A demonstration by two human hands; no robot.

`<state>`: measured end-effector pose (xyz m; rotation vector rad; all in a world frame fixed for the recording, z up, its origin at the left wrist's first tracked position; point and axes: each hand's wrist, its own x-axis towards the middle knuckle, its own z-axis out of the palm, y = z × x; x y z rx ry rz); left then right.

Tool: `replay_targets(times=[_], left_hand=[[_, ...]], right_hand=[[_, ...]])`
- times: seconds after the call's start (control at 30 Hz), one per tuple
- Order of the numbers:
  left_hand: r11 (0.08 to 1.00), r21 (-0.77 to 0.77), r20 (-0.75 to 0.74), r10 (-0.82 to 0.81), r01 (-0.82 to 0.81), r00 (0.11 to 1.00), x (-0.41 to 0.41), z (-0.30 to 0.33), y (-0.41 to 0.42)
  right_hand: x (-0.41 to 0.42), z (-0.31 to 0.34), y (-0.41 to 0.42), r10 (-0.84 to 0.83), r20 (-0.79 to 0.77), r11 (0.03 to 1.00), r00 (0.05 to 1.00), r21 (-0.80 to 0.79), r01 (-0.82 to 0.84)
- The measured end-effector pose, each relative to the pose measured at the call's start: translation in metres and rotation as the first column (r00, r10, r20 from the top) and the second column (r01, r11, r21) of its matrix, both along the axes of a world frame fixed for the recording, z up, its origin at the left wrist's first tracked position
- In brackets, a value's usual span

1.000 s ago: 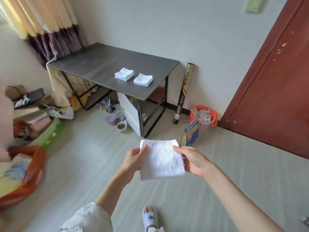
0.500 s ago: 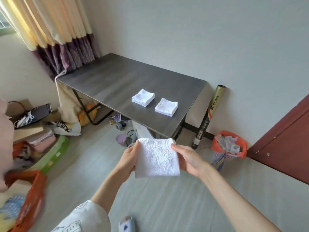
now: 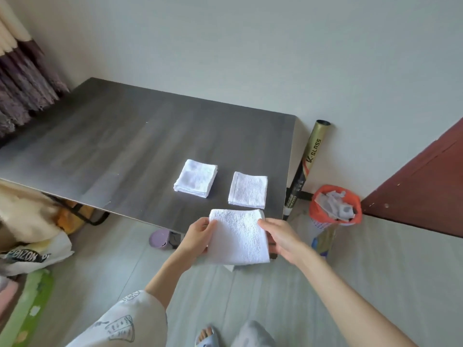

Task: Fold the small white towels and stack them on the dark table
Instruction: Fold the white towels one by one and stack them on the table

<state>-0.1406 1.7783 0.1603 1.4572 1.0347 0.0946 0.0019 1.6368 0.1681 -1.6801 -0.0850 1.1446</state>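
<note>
My left hand [image 3: 198, 236] and right hand [image 3: 280, 237] pinch the folded white towel [image 3: 238, 237] flat, low in the frame, so it lands neat on the dark table [image 3: 112, 146].

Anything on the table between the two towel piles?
No. In the head view, only bare dark table separates the left stack from the right folded towel.

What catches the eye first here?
A folded white towel, held between the left hand and right hand at the dark table's near edge. Beyond it on the table lie a stack of folded towels and a single folded towel, side by side.
</note>
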Motion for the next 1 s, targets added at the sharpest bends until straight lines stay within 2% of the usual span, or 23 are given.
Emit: replay_targets(times=[0.17, 0.47, 0.7, 1.0], left_hand=[[0.996, -0.022, -0.036, -0.086, 0.086, 0.996, 0.061, -0.016, 0.045], [0.991, -0.02, -0.126, -0.13, 0.129, 0.983, 0.162, -0.064, 0.097], [0.985, 0.025, -0.213, -0.163, 0.172, 0.963, 0.188, -0.09, 0.12], [0.973, 0.027, -0.212, -0.219, 0.23, 0.952, 0.197, -0.106, 0.134]], right_hand=[[0.052, -0.018, 0.036, -0.067, 0.042, 0.994, 0.997, -0.084, 0.071], [0.137, -0.061, 0.088, -0.144, 0.021, 0.972, 0.989, -0.185, 0.146], [0.157, -0.084, 0.109, -0.179, -0.013, 0.952, 0.984, -0.254, 0.17], [0.156, -0.1, 0.118, -0.191, 0.08, 0.911, 0.978, -0.357, 0.207]])
